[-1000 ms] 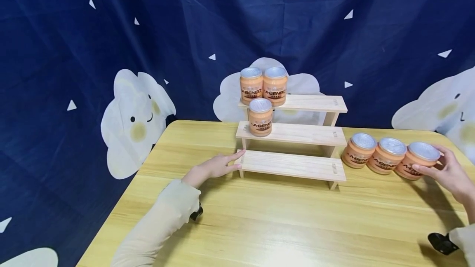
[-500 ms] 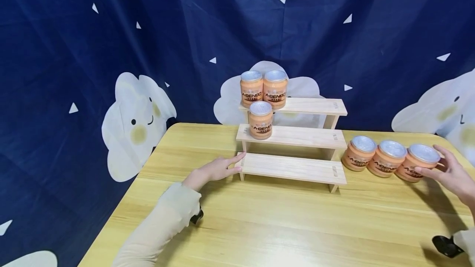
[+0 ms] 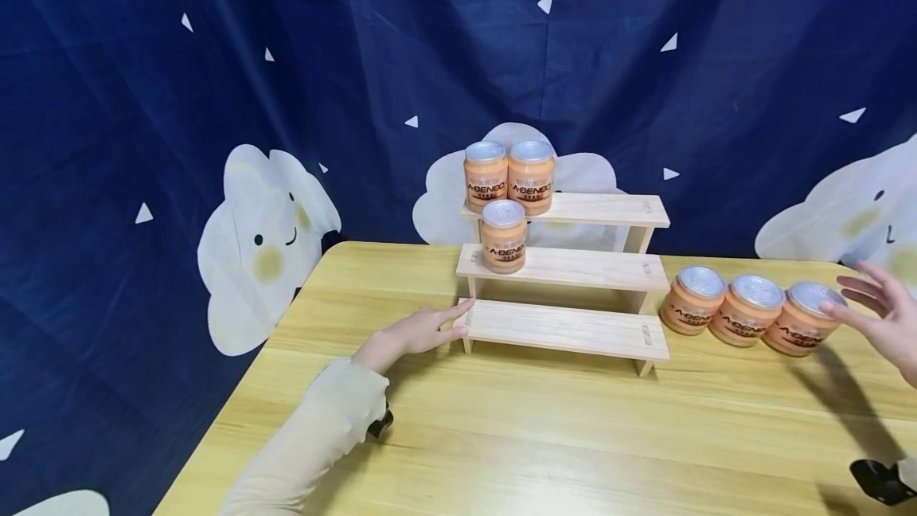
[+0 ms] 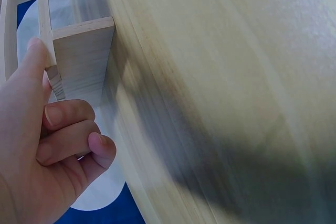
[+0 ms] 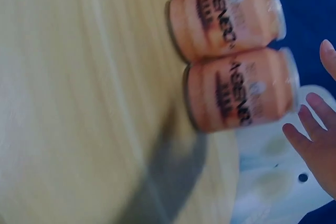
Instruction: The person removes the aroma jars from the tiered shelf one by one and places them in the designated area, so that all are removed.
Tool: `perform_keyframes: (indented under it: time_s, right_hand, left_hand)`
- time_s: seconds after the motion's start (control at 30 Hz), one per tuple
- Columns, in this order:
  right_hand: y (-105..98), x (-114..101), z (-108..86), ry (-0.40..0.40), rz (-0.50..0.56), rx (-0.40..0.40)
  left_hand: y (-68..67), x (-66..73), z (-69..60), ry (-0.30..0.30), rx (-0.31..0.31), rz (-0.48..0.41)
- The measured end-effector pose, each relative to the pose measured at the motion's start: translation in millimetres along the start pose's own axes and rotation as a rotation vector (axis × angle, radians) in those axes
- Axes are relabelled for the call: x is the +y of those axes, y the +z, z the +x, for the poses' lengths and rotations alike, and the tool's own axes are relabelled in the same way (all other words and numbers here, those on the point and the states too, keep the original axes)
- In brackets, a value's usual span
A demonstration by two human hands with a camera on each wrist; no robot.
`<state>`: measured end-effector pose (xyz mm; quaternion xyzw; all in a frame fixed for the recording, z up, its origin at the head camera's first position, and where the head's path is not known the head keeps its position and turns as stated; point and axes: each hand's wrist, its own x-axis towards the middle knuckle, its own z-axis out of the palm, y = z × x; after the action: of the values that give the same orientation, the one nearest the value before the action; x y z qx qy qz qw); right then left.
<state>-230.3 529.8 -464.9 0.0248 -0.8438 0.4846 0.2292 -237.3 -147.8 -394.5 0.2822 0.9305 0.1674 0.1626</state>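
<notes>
A three-step wooden display stand (image 3: 559, 321) stands on the table. My left hand (image 3: 415, 333) holds the left end of its bottom step; in the left wrist view thumb and finger lie on either side of the board, the other fingers curled. Two orange jars with silver lids, the left one (image 3: 486, 179) and its neighbour (image 3: 531, 179), sit on the top step. Another jar (image 3: 504, 241) is at the left of the middle step. To the right, three more jars stand in a row. My right hand (image 3: 884, 317), fingers spread, hovers by the lid of the rightmost jar (image 5: 236, 90), apart from it in the right wrist view.
Light wooden table (image 3: 458, 428) fills the foreground. Behind it hangs a dark blue curtain (image 3: 358, 62) printed with white clouds and small triangles. The jar row's left jar (image 3: 691, 301) stands close to the stand's right end.
My right hand has let go of the rightmost jar and drawn up and right, its fingers spreading. The left hand stays on the stand. The head view has shifted slightly upward.
</notes>
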Motion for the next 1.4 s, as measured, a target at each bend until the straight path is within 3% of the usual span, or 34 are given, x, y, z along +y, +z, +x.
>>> perform_keyframes:
  time_s: [0.2,0.3,0.4,0.6,0.7,1.1,1.4]
  right_hand:
    - [4.2,5.4,14.7,-0.019,-0.081,-0.072]
    - [11.5,-6.6,15.2,-0.040,-0.081,-0.116]
    - [23.9,-45.8,8.2,-0.043,-0.039,-0.157]
    - [57.1,-154.6,-11.8,-0.074,0.000,-0.223]
    - [70.0,-184.2,-15.5,-0.105,0.003,-0.275]
    - [118.3,-233.2,0.5,-0.238,0.091,-0.387]
    - [160.7,-265.3,10.0,-0.257,0.121,-0.434]
  left_hand:
    - [1.4,-1.1,0.2,-0.008,0.003,0.000]
    - [1.7,-1.3,0.2,-0.017,0.006,-0.002]
    - [1.7,-0.9,0.0,-0.024,0.004,-0.003]
    - [3.8,-0.7,-0.4,-0.020,0.002,-0.002]
    - [3.3,-0.7,0.2,-0.016,-0.004,0.001]
    - [2.0,-1.3,-2.3,-0.019,-0.010,-0.012]
    - [1.8,-1.2,0.5,-0.011,-0.013,0.005]
